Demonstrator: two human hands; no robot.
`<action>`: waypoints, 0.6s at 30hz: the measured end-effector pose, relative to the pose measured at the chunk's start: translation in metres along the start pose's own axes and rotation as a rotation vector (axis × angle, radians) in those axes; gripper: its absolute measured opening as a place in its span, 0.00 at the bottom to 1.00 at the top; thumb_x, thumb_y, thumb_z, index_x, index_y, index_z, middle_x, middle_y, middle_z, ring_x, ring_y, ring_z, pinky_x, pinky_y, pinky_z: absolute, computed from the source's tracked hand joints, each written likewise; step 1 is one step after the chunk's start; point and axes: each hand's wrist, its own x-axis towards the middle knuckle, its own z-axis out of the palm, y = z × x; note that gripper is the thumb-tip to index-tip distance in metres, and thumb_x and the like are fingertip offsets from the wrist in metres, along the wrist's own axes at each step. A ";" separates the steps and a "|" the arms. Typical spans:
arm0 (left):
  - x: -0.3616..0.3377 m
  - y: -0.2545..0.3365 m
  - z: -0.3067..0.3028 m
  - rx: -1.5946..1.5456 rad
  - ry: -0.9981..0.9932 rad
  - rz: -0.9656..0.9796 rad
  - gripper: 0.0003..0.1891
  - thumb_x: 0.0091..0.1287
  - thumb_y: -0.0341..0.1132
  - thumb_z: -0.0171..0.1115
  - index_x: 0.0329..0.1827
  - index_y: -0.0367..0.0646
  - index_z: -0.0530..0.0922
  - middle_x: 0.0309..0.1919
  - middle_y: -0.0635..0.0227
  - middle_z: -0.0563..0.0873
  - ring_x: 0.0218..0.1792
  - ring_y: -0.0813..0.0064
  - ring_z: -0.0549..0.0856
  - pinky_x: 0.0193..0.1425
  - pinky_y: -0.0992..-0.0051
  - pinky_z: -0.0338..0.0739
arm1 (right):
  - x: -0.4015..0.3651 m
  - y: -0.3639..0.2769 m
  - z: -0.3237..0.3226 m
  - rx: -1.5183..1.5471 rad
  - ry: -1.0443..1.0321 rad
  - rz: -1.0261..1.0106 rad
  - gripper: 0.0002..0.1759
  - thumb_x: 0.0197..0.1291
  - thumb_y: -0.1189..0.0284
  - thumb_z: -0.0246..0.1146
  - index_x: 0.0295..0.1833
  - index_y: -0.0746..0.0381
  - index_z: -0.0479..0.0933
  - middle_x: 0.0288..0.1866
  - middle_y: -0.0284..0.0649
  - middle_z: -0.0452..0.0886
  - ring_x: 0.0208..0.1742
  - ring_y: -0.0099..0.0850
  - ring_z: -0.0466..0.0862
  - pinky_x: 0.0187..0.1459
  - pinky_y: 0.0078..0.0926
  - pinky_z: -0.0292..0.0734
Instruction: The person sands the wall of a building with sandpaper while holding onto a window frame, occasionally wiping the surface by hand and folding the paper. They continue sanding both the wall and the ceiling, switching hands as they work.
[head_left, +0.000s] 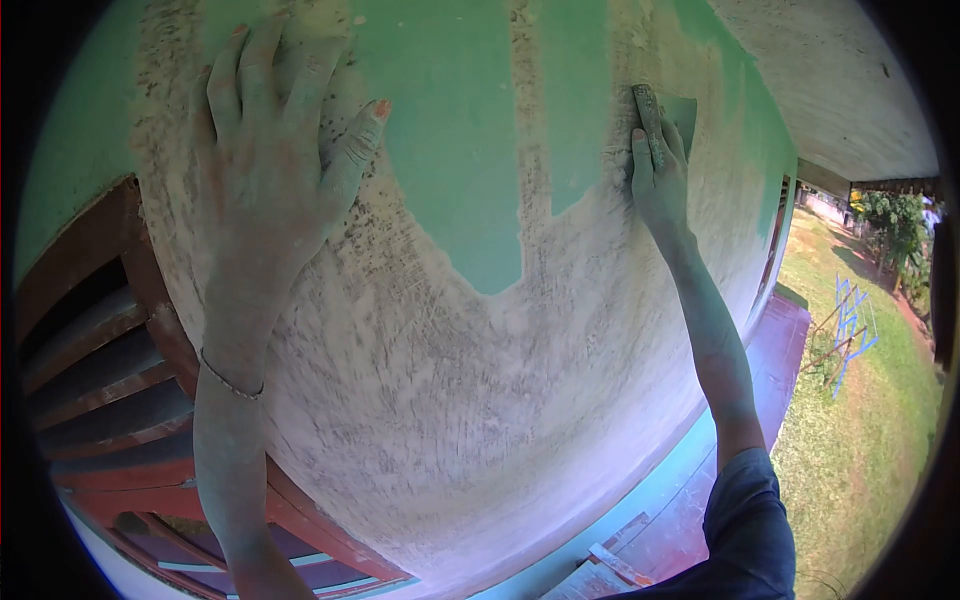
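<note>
The wall (430, 400) fills most of the view, a pale, scuffed surface stripped of its coat below and around both sets of fingers. Patches of green paint (450, 150) remain on it between the two hands, the largest tapering to a point well below finger level. Lower and to the outside of the left fingers sits a louvred window (90, 370) with reddish-brown wooden slats. Far out beyond the right fingers, past the end of the wall, lies a lawn (860, 440) with a blue frame (850, 325) standing on it.

The left hand (270, 160) is pressed flat on the wall, its fingers released and spread, pointing upward, with the thumb angled toward the green paint. It grasps nothing. A thin bracelet (230, 385) circles the left wrist, below the fingers.

The right hand (660, 185) reaches up on an outstretched arm from a dark blue sleeve (750, 520). Its fingers are wrapped around a flat tool (650, 115), held against the wall at the edge of a green patch; the tool juts up just above the fingertips. It shows edge-on, so whether it is a scraper or a sanding block cannot be told.
</note>
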 end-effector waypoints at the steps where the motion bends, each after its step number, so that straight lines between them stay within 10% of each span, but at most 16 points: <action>1: 0.000 0.001 0.001 0.011 0.014 0.001 0.28 0.73 0.57 0.62 0.68 0.50 0.79 0.75 0.57 0.71 0.77 0.50 0.66 0.80 0.47 0.60 | -0.001 -0.004 -0.002 0.044 -0.007 0.037 0.27 0.81 0.59 0.52 0.79 0.56 0.71 0.73 0.54 0.76 0.76 0.55 0.72 0.77 0.53 0.61; 8: -0.001 0.000 0.001 0.053 -0.020 0.001 0.28 0.75 0.59 0.59 0.69 0.52 0.79 0.74 0.58 0.72 0.76 0.49 0.67 0.80 0.46 0.59 | 0.143 -0.034 0.020 -0.008 -0.172 0.116 0.30 0.84 0.57 0.38 0.85 0.55 0.58 0.88 0.54 0.53 0.88 0.52 0.49 0.86 0.46 0.42; 11: -0.002 -0.003 0.005 0.078 -0.024 0.000 0.28 0.76 0.61 0.58 0.71 0.54 0.77 0.75 0.59 0.72 0.77 0.50 0.66 0.81 0.46 0.58 | 0.148 -0.044 0.016 0.038 -0.138 0.162 0.31 0.84 0.57 0.37 0.84 0.57 0.59 0.85 0.57 0.58 0.87 0.53 0.54 0.85 0.44 0.47; 18: -0.004 -0.002 0.004 0.107 -0.011 -0.001 0.29 0.75 0.61 0.58 0.72 0.56 0.77 0.75 0.61 0.72 0.77 0.51 0.66 0.80 0.45 0.58 | -0.067 -0.072 -0.004 0.000 -0.115 0.047 0.31 0.83 0.52 0.43 0.80 0.58 0.69 0.83 0.49 0.65 0.86 0.58 0.53 0.85 0.60 0.39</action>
